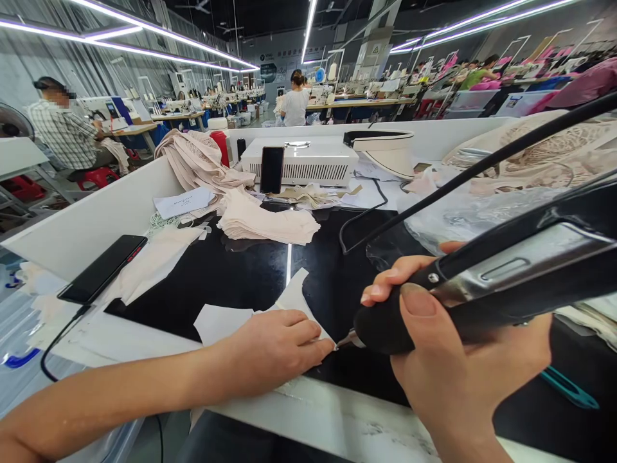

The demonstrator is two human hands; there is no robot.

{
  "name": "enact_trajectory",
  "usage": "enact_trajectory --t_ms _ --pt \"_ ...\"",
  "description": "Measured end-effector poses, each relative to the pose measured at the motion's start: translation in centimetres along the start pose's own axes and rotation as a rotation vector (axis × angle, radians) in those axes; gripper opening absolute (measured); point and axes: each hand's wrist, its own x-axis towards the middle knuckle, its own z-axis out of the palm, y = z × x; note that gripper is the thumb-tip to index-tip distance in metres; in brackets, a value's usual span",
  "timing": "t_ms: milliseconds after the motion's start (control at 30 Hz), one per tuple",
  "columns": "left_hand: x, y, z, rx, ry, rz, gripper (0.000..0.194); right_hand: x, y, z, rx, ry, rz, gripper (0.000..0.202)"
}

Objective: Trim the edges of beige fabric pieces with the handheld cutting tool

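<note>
My right hand (463, 360) is closed around a black corded hand tool (511, 276) with a silver panel along its side. The tool's narrow metal tip (351, 339) points left and meets the corner of a pale cut piece of cloth (295, 294), right beside my left fingertips. My left hand (274, 347) is closed on that piece, fingers together, near its right corner on the black work surface (332, 270). A white flat piece (219, 320) lies partly under my left hand. The exact contact at the tip is small and partly hidden by my fingers.
A stack of beige cut pieces (267, 222) lies ahead. A phone (103, 267) rests at left; another phone (272, 170) leans on a white vented box (308, 157). The tool's cable (463, 173) crosses at right. A teal handle (571, 389) lies at right. Other people sit farther back.
</note>
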Motion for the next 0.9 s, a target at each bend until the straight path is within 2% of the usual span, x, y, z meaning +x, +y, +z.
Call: enact_trajectory --t_ms 200,400,700,900 --pt "-0.1 0.3 0.1 0.029 -0.039 -0.026 0.022 0.2 -0.1 0.0 -0.018 0.006 -0.007 0.060" --pt "-0.3 0.5 0.6 0.022 -0.011 -0.028 0.019 0.3 -0.1 0.0 -0.023 0.006 -0.015 0.060" --pt "0.3 0.5 -0.2 -0.024 -0.046 -0.051 0.025 0.6 0.4 -0.4 -0.065 0.058 0.058 0.054" --pt "0.4 0.7 -0.1 -0.038 -0.080 -0.123 0.029 2.0 0.1 -0.3 -0.033 -0.008 0.107 0.053"
